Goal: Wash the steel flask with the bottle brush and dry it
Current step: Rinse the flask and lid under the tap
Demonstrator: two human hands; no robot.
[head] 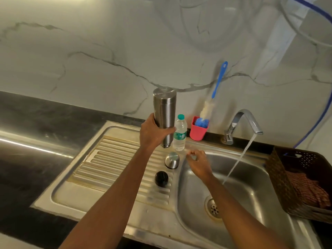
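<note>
Left hand [154,133] grasps the steel flask [165,112] round its lower half, thumb across the front. The flask is held upright in the air above the ribbed draining board [115,159], narrower end down, flat end up, clear of the board. Right hand [197,163] hovers over the near-left rim of the sink [251,196]; fingers loosely curled, thumb tip close to forefinger, nothing visible in the hand, so it reads as released. On the draining board, just left of the sink: a steel cap [172,160], dome up, and nearer the camera a round black stopper [161,178], the two apart from each other. A clear plastic water bottle [179,133] with a green cap stands at the back edge of the sink unit, just right of the flask and partly behind it. Beside the bottle, against the wall, stands a pink cup [198,132]. The bottle brush [206,108] stands in that cup, bristle end down, blue handle leaning on the marbled wall [89,60]. Tap [242,121] at the back of the sink is running; the stream of water [239,159] falls into the basin right of the right hand, not touching it. Drain [213,208] sits at the bottom of the basin. A brown perforated basket [280,173] rests at the sink's right edge, with a reddish cloth [309,191] inside. Dark counter [36,119] lies left of the sink unit.
</note>
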